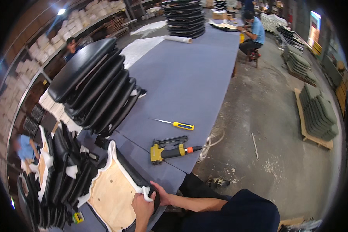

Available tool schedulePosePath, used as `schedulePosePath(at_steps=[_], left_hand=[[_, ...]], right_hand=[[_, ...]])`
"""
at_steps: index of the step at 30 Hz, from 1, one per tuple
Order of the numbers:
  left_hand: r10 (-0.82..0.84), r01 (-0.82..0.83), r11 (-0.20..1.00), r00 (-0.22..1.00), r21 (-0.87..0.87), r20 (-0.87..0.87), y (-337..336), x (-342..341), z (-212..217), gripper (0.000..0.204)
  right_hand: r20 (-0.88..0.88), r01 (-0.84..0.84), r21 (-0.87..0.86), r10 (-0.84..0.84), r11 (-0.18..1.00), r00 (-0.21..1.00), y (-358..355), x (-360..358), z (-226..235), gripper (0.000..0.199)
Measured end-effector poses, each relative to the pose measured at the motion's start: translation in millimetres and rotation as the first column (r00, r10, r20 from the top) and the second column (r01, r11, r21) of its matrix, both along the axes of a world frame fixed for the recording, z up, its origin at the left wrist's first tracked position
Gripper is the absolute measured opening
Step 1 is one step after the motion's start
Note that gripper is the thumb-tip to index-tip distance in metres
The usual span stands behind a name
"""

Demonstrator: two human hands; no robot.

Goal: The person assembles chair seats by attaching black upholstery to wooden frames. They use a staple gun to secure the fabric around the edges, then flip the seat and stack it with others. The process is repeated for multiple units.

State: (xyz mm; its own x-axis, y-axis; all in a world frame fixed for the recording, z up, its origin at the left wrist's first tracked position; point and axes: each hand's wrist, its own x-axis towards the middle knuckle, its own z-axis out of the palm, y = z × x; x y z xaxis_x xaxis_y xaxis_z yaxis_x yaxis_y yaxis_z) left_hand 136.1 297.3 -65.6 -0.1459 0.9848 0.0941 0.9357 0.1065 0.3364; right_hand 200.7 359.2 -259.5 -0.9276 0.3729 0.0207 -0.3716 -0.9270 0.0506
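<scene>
Down at the near end of the long grey desk (pixel 189 77), a seat panel (pixel 112 193) lies plywood side up with white foam and black cover wrapped round its edge. Left hand (pixel 142 207) is closed, pinching the white foam at the corner. Right hand (pixel 161 194) is curled round the black cover right beside it, touching. Yellow staple gun (pixel 168 151) sits close by, and a yellow-handled screwdriver (pixel 174 123) just past it. Finished black seats (pixel 92 85) lean stacked on the left.
</scene>
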Motion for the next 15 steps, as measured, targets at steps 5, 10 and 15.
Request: schedulePosePath(at_steps=[5, 10, 15], left_hand=[[0.056, -0.192, 0.977, 0.642, 0.089, 0.765, -32, -32, -64, 0.03], [0.042, -0.251, 0.963, 0.508, 0.101, 0.861, -31, -39, -88, 0.028], [0.013, -0.193, 0.976, 0.504, 0.098, 0.863, -32, -54, -93, 0.025]], right_hand=[[0.357, 0.01, 0.017, -0.015, 1.0, 0.934, -20, 14, 52, 0.072], [0.48, 0.008, 0.07, -0.041, 0.998, 0.876, -15, 12, 50, 0.076], [0.726, -0.28, 0.533, -0.262, 0.799, 0.636, -19, 40, 52, 0.075]])
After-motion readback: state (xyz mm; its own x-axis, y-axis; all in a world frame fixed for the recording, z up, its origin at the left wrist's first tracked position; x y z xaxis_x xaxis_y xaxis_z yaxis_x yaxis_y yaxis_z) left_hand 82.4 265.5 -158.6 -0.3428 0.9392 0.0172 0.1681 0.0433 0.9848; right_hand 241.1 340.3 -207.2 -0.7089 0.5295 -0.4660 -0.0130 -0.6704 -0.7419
